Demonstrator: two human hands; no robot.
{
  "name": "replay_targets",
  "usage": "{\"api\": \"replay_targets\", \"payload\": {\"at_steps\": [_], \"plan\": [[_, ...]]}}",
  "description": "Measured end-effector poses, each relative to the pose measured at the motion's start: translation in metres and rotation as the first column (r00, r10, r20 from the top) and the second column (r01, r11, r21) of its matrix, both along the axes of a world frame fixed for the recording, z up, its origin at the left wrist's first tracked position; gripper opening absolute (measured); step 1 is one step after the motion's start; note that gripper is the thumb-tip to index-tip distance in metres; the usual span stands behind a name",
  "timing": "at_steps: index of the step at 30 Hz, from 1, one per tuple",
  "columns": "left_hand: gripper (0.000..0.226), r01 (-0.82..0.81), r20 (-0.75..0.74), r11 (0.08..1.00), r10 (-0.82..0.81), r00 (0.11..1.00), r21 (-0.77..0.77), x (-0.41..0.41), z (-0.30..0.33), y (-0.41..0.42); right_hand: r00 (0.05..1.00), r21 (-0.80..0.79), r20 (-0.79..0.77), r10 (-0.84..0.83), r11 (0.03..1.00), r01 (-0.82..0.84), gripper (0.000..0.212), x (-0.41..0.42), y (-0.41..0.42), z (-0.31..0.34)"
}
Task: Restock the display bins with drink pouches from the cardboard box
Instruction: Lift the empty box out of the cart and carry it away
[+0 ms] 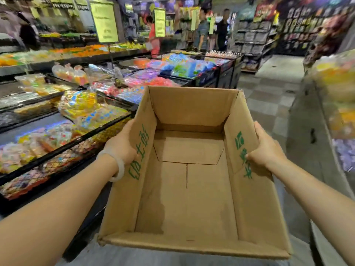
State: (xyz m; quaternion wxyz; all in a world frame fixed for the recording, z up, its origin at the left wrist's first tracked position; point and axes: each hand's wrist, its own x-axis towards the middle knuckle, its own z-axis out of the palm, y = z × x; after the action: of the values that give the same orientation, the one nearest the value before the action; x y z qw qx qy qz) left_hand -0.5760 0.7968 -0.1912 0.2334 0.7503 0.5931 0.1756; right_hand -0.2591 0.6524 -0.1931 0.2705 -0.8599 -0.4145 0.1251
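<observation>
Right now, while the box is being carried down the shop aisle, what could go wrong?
1. The box is empty and open, gripped only by its side flaps: left hand, right hand. A flap could bend and the box might tip.
2. The bins sit close on the left, so the box may bump them and knock pouches loose.
3. People stand farther down the aisle, so a collision is possible.

Fingers of left hand (123, 144) and right hand (266, 148) hidden behind cardboard box (190, 189) walls; only thumbs and backs visible. Forearms cut by bottom and side edges. Packets in display bins (63, 148) blurred, contents unreadable. Yellow signs (104, 22) illegible. Shelving at right (334, 116) smeared, cut off.
</observation>
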Motion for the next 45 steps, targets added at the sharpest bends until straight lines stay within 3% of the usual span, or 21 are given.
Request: {"api": "replay_targets", "payload": {"at_steps": [8, 18, 31, 38, 45], "plan": [[0.108, 0.181, 0.008, 0.983, -0.181, 0.983, 0.019, 0.156, -0.013, 0.131, 0.980, 0.019, -0.027, -0.199, 0.980, 0.199, 0.100, 0.125, 0.080, 0.001], [0.108, 0.277, 0.115, 0.961, -0.274, 0.955, -0.017, 0.319, -0.016, 0.290, 0.952, 0.042, -0.013, -0.307, 0.951, 0.307, 0.099, 0.261, 0.209, 0.010], [0.108, 0.478, 0.078, 0.878, -0.477, 0.875, 0.010, 0.576, -0.006, 0.552, 0.897, 0.048, -0.030, -0.441, 0.896, 0.442, 0.100, 0.470, 0.415, 0.010], [0.106, 0.533, 0.076, 0.844, -0.537, 0.840, 0.061, 0.735, -0.015, 0.648, 0.847, 0.056, -0.039, -0.530, 0.846, 0.531, 0.102, 0.614, 0.502, 0.003], [0.106, 0.532, 0.112, 0.846, -0.532, 0.839, 0.037, 0.900, -0.014, 0.738, 0.857, 0.032, -0.023, -0.515, 0.856, 0.516, 0.100, 0.780, 0.599, 0.010]]}}
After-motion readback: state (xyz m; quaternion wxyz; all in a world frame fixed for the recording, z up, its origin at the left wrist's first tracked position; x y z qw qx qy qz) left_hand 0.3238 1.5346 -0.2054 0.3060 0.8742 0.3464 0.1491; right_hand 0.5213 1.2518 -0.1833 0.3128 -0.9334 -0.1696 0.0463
